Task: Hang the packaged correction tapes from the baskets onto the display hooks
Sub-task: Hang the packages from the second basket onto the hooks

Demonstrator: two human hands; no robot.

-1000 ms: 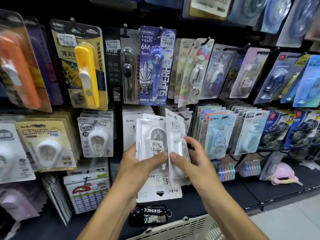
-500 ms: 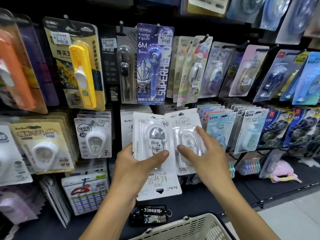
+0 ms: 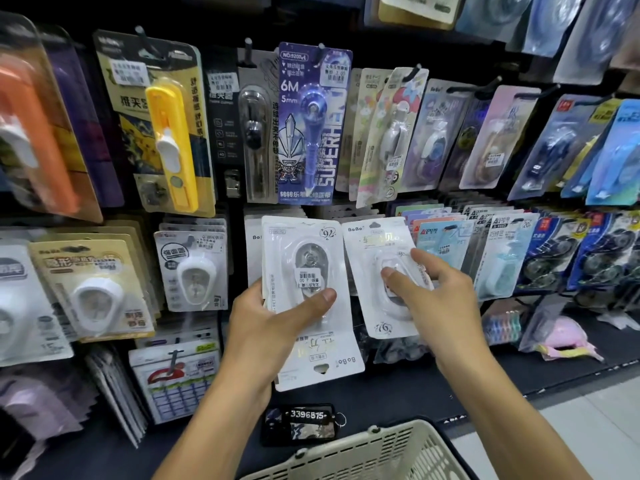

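Note:
My left hand [image 3: 273, 323] grips a small stack of white packaged correction tapes [image 3: 301, 268], thumb across the front blister; at least one pack [image 3: 322, 358] in the stack is upside down. My right hand [image 3: 436, 299] pinches a single white correction tape pack [image 3: 374, 247] by its blister, held upright just right of the stack. Both are in front of a row of matching white BoBo packs [image 3: 254, 237] hanging on the display. The hook there is hidden behind the packs.
A cream plastic basket [image 3: 381, 452] sits at the bottom centre. A key tag [image 3: 304, 419] numbered 3396815 lies on the dark shelf. Hanging packs crowd the wall: a yellow clip pack [image 3: 169, 140], a purple 6M tape [image 3: 311, 126], blue packs [image 3: 498, 251] at right.
My right hand has pulled one pack away from the stack, turned it face-on and moved it to the right and up. The left hand's stack has stayed roughly in place.

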